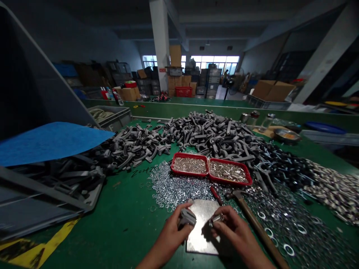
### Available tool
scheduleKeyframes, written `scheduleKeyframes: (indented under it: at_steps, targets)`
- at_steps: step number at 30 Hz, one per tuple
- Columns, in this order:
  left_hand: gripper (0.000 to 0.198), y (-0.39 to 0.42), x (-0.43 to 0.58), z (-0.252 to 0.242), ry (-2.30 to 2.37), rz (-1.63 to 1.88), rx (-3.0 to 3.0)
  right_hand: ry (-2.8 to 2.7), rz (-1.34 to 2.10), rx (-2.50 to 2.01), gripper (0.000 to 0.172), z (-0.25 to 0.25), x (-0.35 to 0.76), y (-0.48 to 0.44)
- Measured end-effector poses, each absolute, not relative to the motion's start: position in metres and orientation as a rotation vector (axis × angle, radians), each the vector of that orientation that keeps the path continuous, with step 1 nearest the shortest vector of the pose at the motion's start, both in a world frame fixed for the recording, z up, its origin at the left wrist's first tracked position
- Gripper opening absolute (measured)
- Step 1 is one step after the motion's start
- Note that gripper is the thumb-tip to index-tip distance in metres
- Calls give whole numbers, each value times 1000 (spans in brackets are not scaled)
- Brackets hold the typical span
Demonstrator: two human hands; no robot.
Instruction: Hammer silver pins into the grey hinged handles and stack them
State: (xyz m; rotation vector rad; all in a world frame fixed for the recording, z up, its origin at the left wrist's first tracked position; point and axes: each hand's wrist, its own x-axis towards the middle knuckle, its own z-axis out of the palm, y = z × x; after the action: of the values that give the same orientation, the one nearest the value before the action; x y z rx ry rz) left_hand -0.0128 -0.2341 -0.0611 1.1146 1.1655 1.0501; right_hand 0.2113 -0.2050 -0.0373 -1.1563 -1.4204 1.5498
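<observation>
Over steel plate (pixel 202 228): left hand (pixel 170 233), one casting (pixel 187 218); right hand (pixel 235 233), one bolt (pixel 217 219).

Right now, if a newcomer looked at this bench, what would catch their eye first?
A large heap of dark grey metal fittings spreads across the back of the green workbench. In front of it sit two red trays of small parts, amid loose steel washers. At the near edge, the left hand holds a grey fitting and the right hand a ribbed metal part, above a steel plate.

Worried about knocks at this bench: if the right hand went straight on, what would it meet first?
Probably the gray casting held in the left hand, across the steel plate from the right hand, though depth is hard to judge here.
</observation>
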Motion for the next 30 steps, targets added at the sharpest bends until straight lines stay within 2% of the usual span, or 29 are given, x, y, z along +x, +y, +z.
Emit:
scheduleKeyframes:
  at_steps: [2,6,12,18,22,30]
  targets:
    - [54,-235,-16,-57,1201,1084,1120,-1521,1460,-1217,23,-35,215,-204]
    - [43,-234,-9,-58,1199,1124,1125,-1441,1495,-1267,24,-30,209,-204]
    - [32,-230,17,-68,1251,1154,1031,-1145,1548,-1251,36,-28,183,-213]
    - [30,-236,30,-68,990,1150,722,-1176,1459,-1260,31,-35,165,-230]
    - [30,-240,29,-69,798,1194,518,-1190,1425,-1272,34,-33,173,-225]
    - [31,-240,29,-67,799,1214,473,-1379,1314,-1379,34,-36,178,-223]
